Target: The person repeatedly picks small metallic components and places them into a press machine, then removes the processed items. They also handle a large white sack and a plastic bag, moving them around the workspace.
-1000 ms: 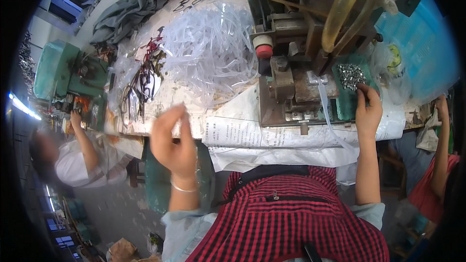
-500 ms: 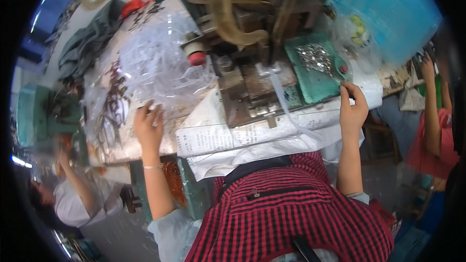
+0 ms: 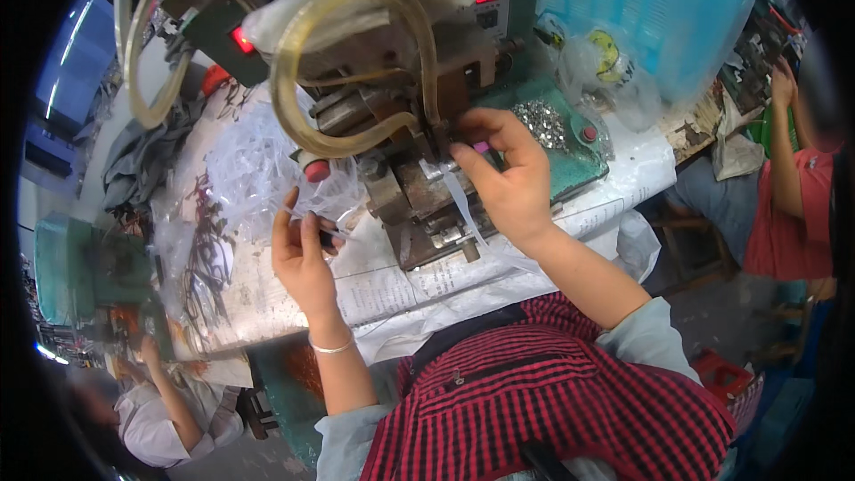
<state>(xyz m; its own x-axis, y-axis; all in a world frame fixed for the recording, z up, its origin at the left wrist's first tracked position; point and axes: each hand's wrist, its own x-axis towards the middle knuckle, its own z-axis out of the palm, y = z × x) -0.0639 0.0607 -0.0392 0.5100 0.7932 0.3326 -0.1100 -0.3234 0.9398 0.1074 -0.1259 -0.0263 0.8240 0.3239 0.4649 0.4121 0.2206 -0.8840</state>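
Observation:
My right hand (image 3: 512,183) is at the press machine (image 3: 414,138), thumb and forefinger curled close together beside its working point. What they pinch is too small to make out; a small pinkish-purple spot shows by the fingers. From that point a translucent plastic strap (image 3: 460,200) hangs toward the table's front edge. My left hand (image 3: 305,258) is left of the machine, in front of a heap of clear straps (image 3: 254,165). Its fingers are bent, with something small and pale by the fingertips that I cannot make out. A green tray (image 3: 583,165) with shiny small metal pieces (image 3: 541,123) lies right of the machine.
A thick yellowish hose (image 3: 289,80) loops over the machine, and a red button (image 3: 316,170) sits at its left. A blue basket (image 3: 655,27) and a plastic bag (image 3: 614,80) stand at the back right. Co-workers sit left (image 3: 174,419) and right (image 3: 788,214).
My right hand has gone from the tray's near right edge leftward to the machine's working point. My left hand has come nearer the machine. The head view has shifted, showing more of the machine.

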